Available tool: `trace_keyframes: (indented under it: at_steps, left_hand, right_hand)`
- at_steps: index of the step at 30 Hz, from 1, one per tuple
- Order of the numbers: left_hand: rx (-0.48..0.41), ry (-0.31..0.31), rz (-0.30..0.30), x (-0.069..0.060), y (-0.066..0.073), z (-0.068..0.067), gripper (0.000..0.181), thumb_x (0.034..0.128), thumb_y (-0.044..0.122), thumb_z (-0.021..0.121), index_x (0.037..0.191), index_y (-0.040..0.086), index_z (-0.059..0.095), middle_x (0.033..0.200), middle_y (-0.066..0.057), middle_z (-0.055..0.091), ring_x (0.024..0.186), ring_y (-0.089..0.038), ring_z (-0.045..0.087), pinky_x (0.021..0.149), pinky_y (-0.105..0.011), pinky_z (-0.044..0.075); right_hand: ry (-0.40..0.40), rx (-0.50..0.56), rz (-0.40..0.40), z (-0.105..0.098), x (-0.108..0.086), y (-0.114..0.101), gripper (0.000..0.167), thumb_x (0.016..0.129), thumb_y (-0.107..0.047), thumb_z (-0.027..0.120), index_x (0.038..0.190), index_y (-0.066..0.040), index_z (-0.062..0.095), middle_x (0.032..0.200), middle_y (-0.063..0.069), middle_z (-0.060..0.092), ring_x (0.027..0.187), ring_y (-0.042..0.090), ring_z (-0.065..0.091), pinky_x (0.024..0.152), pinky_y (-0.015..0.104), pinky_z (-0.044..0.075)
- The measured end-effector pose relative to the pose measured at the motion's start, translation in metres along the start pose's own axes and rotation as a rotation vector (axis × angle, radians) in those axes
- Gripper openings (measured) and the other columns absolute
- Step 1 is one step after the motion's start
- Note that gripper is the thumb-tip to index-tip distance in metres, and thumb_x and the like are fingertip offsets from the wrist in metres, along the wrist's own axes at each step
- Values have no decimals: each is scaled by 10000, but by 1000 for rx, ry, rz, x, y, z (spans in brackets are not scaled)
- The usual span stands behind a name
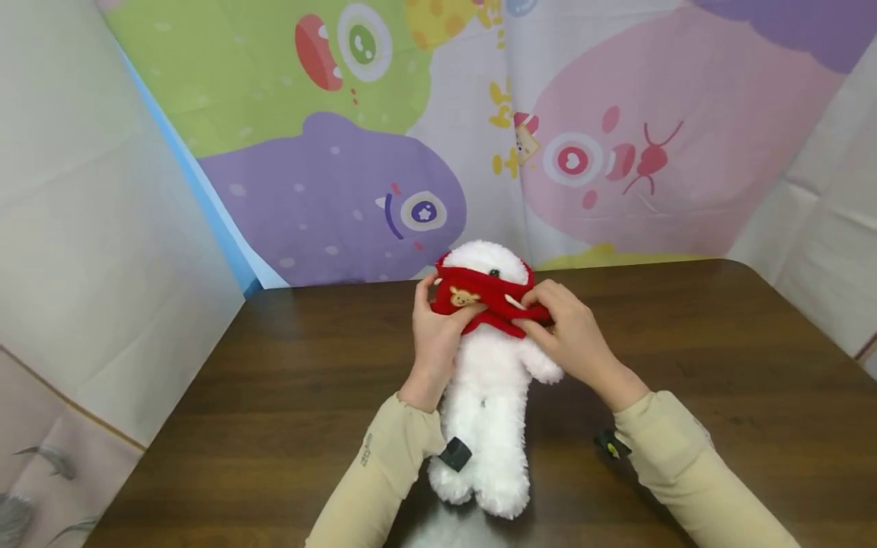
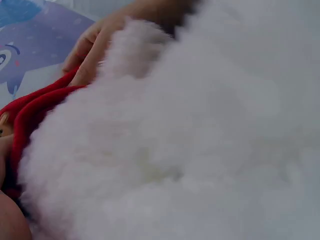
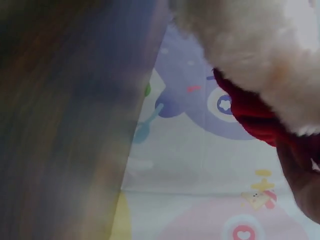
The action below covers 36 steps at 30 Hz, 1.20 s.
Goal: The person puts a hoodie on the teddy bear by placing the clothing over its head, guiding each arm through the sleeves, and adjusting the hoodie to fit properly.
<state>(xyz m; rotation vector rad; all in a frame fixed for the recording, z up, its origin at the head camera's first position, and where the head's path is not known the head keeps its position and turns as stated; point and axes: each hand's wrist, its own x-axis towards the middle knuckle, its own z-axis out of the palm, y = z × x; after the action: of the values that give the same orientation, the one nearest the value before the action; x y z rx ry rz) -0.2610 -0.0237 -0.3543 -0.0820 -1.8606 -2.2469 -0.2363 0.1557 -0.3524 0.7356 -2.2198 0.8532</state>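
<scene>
A fluffy white plush toy (image 1: 485,380) lies on its back on the table, its legs toward the near edge. Red cloth (image 1: 479,285) with a small bear patch wraps its head and covers the lower face; one dark eye shows above. My left hand (image 1: 438,335) pinches the cloth beside the patch. On the other side my right hand (image 1: 572,327) pinches a gathered end of it. In the left wrist view white fur (image 2: 150,130) fills most of the picture, with the red cloth (image 2: 37,107) at left. The right wrist view shows the cloth (image 3: 250,112) under the fur.
The brown wooden table (image 1: 274,426) reaches back to a cartoon-printed curtain (image 1: 479,152). Pale cloth walls (image 1: 103,190) stand at both sides. A greyish-white fluffy thing (image 1: 455,529) shows at the near edge, below the toy's feet.
</scene>
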Motion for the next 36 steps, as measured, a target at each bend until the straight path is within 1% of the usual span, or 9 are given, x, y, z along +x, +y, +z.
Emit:
trace_keyframes:
  at_steps: [5, 9, 13, 16, 18, 21, 24, 30, 36]
  left_hand:
    - [157, -194, 39, 0, 6, -7, 766, 689, 144, 784, 1300, 219, 328, 1203, -62, 466, 1071, -194, 501, 848, -315, 488]
    - [178, -401, 96, 0, 18, -14, 577, 824, 117, 652, 1315, 198, 358, 1216, -107, 471, 1055, -247, 518, 857, -353, 480]
    - [240, -511, 228, -3, 32, -17, 445, 897, 59, 527, 1318, 108, 389, 1316, -130, 390, 1142, -259, 451, 885, -354, 449]
    - [302, -547, 361, -7, 41, -18, 525, 875, -23, 520, 1363, 61, 347, 1443, -126, 255, 1267, -250, 333, 889, -382, 447]
    - [334, -574, 425, -9, 46, -19, 593, 855, -63, 525, 1393, 35, 296, 1473, -136, 212, 1222, -242, 381, 832, -388, 479]
    - [337, -597, 435, -9, 46, -21, 649, 838, -71, 552, 1410, 13, 256, 1441, -146, 274, 904, -214, 560, 731, -313, 510]
    - [286, -595, 385, -5, 45, -24, 653, 816, -50, 603, 1389, 17, 297, 1352, -156, 351, 605, -193, 549, 647, -246, 511]
    - [289, -510, 386, 8, 33, -32, 605, 742, -19, 704, 1283, 75, 451, 1137, -119, 491, 589, -159, 540, 578, -235, 495]
    - [335, -368, 360, 11, 20, -23, 470, 719, 58, 750, 1137, 86, 536, 946, -108, 579, 657, -172, 571, 618, -276, 526]
  right_hand:
    - [-73, 88, 319, -2, -4, -3, 553, 713, -355, 756, 1045, -52, 435, 1018, 66, 500, 886, 193, 511, 735, 370, 484]
    - [-121, 226, 500, 0, -5, 1, 737, 709, -420, 740, 1177, -48, 310, 1158, 120, 455, 1019, 267, 507, 839, 437, 479]
    - [-135, 355, 573, 1, -4, 7, 736, 743, -325, 732, 1213, -62, 231, 1225, 137, 421, 1098, 280, 478, 903, 442, 444]
    - [-156, 406, 579, -1, -2, 8, 735, 753, -283, 727, 1214, -63, 199, 1237, 151, 393, 1124, 289, 453, 927, 453, 424]
    - [-180, 427, 583, -2, -1, 8, 743, 755, -266, 726, 1216, -57, 181, 1246, 163, 379, 1141, 301, 441, 940, 462, 411]
    - [-229, 477, 597, -3, -1, 7, 733, 766, -218, 709, 1219, -50, 158, 1266, 177, 360, 1171, 316, 415, 960, 475, 390]
    - [-255, 539, 605, -1, -1, 7, 679, 781, -161, 678, 1205, -45, 160, 1262, 178, 353, 1173, 303, 404, 965, 436, 390]
    - [-183, 688, 523, 7, -4, 5, 581, 774, -52, 662, 1159, -83, 227, 1207, 113, 417, 1063, 165, 481, 839, 224, 464]
    - [-49, 775, 507, 13, -13, 4, 505, 775, 7, 619, 1117, -165, 290, 1145, -2, 442, 1009, 99, 503, 782, 193, 486]
